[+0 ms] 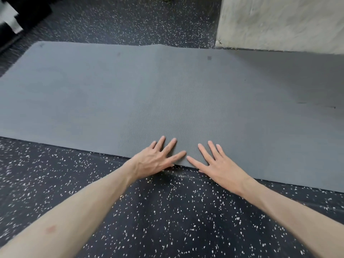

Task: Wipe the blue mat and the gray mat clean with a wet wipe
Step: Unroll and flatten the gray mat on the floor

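Both the left hand [155, 158] and right hand [216, 164] press flat, fingers spread (no wipe visible), on the ribbed gray foam mat's [167, 94] near edge, probably smoothing it.

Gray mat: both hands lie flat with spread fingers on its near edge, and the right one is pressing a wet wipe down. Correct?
Not quite. In the head view the right hand is bare, like the left hand; both lie flat, fingers spread, on the gray mat near edge. No wipe is visible.

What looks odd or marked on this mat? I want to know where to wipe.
The gray mat lies flat under both open hands. Two small dark marks sit near its far edge, and specks at the right.
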